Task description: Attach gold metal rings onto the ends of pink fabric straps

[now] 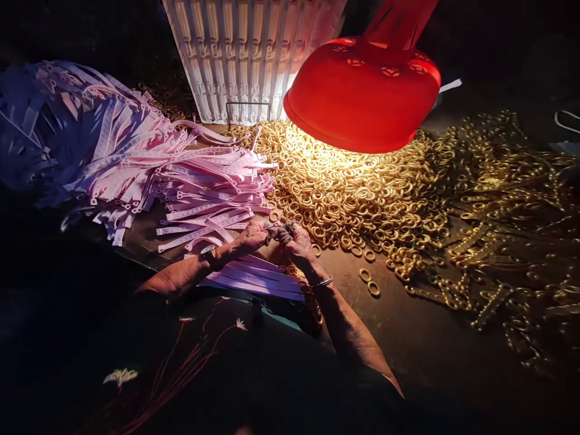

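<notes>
Pinching | left hand (251,235), right hand (299,246) | grip together, clamped on small item (276,231), mostly hidden, between both hands | pink plastic strips (212,187) left, brass rings (344,199) ahead, on tabletop (399,326)

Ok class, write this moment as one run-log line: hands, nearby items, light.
left hand: meeting at small unclear item | right hand: same | nearby: pink plastic strips, gold-coloured rings | light: red lampshade
</notes>
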The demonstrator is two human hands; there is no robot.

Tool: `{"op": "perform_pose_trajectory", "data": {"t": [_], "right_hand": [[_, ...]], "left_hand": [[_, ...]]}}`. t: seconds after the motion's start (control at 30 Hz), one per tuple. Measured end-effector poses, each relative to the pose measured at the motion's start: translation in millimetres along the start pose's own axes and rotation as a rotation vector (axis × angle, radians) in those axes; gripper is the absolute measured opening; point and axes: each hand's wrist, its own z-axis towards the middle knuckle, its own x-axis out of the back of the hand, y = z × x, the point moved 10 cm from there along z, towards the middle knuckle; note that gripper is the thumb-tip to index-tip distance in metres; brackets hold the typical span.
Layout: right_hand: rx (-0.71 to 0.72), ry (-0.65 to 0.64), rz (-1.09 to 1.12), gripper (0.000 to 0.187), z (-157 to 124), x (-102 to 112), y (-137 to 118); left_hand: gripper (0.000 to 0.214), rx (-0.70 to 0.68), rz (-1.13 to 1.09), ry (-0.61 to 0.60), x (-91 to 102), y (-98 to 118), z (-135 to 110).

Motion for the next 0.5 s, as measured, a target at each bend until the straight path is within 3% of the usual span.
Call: {"op": "perform_pose_trajectory", "data": {"t": [0.13,0.23,0.3,0.43,0.5], "right_hand": [[0.185,0.179,-0.285,0.015,-5.8,7.6,-16.9],[0.350,0.240,-0.305,0.019,-12.0,4.7,-37.0],[0.387,0.251,-0.186,0.023,-11.4,8.5,-45.2],[0.227,0.284,0.325,0.026,2.0,42.2,-31.4],[0.194,0.264,0.427,0.032,6.7,58.6,-25.2]], "left_hand": [[0.026,0.193,-0.097,0.091,2.9,-18.0,-1.3],[0.028,0.354,-0.182,0.051,-2.9,-24.7,-9.7],[0.034,0.371,-0.213,0.047,-2.1,-19.8,-13.9],[0.044,0.301,-0.332,0.097,4.3,-4.8,-17.1],[0.043,0.256,-0.389,0.087,3.0,1.7,-16.5]]}}
